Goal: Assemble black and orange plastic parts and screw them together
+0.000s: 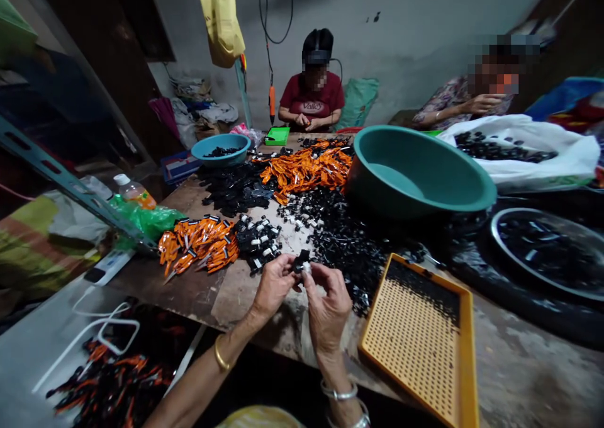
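Observation:
Over the near part of the table, my left hand (274, 284) pinches a small black plastic part (301, 259). Close against it, my right hand (329, 303) has thumb and fingers closed on a small white piece (306, 268), which touches the black part. Fingers hide much of both. Just beyond lie black parts with white rollers (264, 239), and a heap of loose small black parts (340, 245) spreads to the right. On the left is a pile of orange-and-black plastic pieces (201, 244).
A yellow perforated tray (467, 352) holding tiny black pieces lies at right. Behind stand a large green basin (425, 195), a blue bowl (198, 151) and more orange pieces (306, 167). A metal post (70, 185) slants at left. Two people (311, 94) sit across the table.

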### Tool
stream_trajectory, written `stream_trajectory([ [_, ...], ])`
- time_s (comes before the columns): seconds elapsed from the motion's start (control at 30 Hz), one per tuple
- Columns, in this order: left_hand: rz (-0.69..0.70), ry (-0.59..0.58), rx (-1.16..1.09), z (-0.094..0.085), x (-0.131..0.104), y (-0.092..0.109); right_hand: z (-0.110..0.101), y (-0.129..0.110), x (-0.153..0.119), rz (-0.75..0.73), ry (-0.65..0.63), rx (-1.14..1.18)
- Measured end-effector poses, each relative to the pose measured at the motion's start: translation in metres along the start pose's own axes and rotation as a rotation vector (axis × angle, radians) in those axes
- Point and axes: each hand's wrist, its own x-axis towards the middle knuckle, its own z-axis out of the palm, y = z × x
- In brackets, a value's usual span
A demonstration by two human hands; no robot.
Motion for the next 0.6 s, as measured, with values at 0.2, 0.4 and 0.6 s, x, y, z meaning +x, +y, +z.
stream_trajectory([
  [0.2,0.071,0.074,0.157,0.004,-0.010,-0.001,0.002,-0.002,-0.001,-0.060,0.079,-0.065],
  [0.4,0.166,0.124,0.300,0.005,-0.015,-0.010,0.002,-0.003,-0.002,-0.033,0.086,-0.060],
  [0.6,0.193,0.115,0.367,0.007,-0.020,-0.012,0.004,0.001,-0.003,0.042,0.101,-0.032],
])
